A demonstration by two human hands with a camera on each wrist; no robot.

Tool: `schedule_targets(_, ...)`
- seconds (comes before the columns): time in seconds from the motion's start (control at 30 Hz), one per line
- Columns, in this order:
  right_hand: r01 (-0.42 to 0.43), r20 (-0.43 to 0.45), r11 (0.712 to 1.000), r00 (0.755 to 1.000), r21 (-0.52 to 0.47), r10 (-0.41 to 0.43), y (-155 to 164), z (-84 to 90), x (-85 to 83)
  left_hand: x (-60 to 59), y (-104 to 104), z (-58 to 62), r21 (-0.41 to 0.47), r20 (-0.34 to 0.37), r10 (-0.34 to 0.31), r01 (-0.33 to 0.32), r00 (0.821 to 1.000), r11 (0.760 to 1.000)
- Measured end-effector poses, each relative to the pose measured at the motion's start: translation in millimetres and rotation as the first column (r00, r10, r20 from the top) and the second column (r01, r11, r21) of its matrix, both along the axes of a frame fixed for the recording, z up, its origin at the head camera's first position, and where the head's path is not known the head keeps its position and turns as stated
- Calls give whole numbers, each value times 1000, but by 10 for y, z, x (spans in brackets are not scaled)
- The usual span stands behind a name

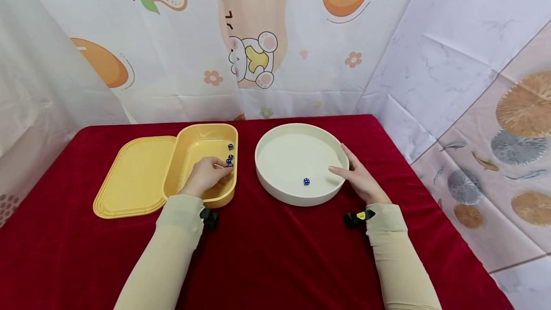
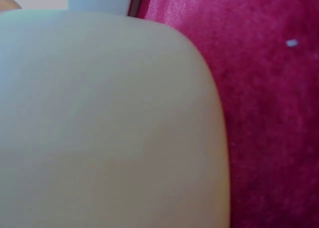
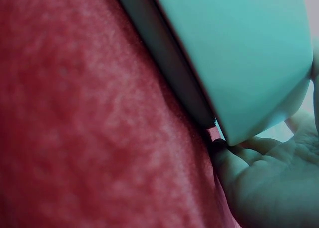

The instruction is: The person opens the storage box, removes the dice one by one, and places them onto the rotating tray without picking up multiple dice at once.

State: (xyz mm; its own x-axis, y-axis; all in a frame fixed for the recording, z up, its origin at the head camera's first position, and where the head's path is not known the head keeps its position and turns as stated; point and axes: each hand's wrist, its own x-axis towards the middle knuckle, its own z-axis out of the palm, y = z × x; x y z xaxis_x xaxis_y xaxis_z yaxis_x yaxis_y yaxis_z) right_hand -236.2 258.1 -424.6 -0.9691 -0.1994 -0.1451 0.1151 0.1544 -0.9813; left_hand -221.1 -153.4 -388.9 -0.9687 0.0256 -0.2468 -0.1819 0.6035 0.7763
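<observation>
My left hand [image 1: 205, 176] reaches into a yellow rectangular box [image 1: 172, 183]. Its thumb and forefinger pinch at a blue die [image 1: 230, 165] by the box's right wall, partly covered by the fingertips. Several blue dice lie along that wall, one die [image 1: 230, 147] farther back. With my right hand [image 1: 361, 181] I grip the right side of a round cream tray [image 1: 275, 190], thumb over the rim. In the right wrist view, fingers of that hand [image 3: 271, 183] reach the tray's lower edge. One blue die [image 1: 306, 181] sits inside the tray, toward its front.
A yellow lid [image 1: 135, 176] lies flat left of the box, against its side. Dark red cloth [image 1: 275, 252] covers the table. Behind it hangs a printed curtain [image 1: 301, 80]. The box's pale wall [image 2: 109, 128] fills much of the left wrist view.
</observation>
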Motion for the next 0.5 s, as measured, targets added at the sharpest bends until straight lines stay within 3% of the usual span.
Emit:
schedule_targets(0.27,4,5,1000,1000,8,-4,-5,11,13,23,14,60,-39,-88,0,-4,996,999)
schedule_targets(0.5,5,6,1000,1000,-2,-5,-6,31,15,41,64,178,-112,-195,2,-24,981,993)
